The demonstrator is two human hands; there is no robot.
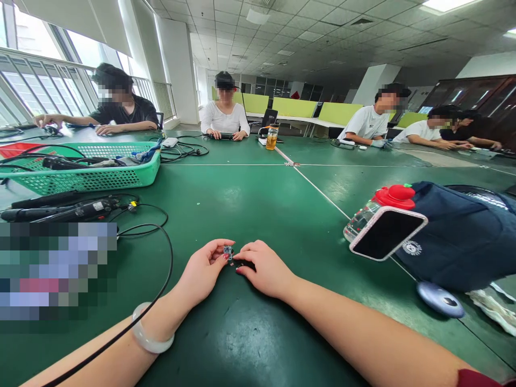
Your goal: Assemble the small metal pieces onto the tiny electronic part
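My left hand (203, 269) rests on the green table (250, 204) and pinches a tiny grey-and-black part (228, 251) between thumb and fingers. My right hand (264, 267) lies just to its right, fingers curled, with fingertips touching the same small part and something dark under them that I cannot make out. A pale bangle (150, 337) sits on my left wrist. A black cable (161, 252) crosses over my left forearm.
A green basket (86, 172) with cables and tools stands at the left, black tools (60, 210) before it. At the right lie a phone (387, 232) propped on a red-lidded bottle (393, 198), a navy bag (463, 236) and a round blue disc (440, 299). Several people sit at the far side.
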